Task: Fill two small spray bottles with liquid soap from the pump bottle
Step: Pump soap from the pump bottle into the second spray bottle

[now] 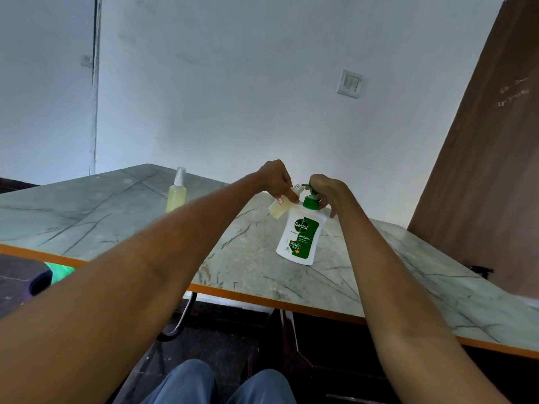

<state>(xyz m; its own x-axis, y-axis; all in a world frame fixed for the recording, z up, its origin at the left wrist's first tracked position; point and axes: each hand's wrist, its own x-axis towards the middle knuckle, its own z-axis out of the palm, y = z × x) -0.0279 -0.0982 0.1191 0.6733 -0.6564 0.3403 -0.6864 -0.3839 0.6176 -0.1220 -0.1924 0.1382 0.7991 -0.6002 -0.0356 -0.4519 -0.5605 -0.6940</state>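
Yellowish open spray bottle (280, 206) tilts, neck up-right toward pump nozzle (306, 186).

The white pump bottle (299, 236) (green pump head, green label) stands on the table. An uncapped small spray bottle (282, 206) of pale yellow liquid tilts, its open neck at the spout. A second, capped bottle (176, 192) stands upright well apart.

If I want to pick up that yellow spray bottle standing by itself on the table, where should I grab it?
Grab the spray bottle around its round yellow middle, coming from the side. It stands upright, and the top narrows to a small white sprayer that probably gives less to hold.
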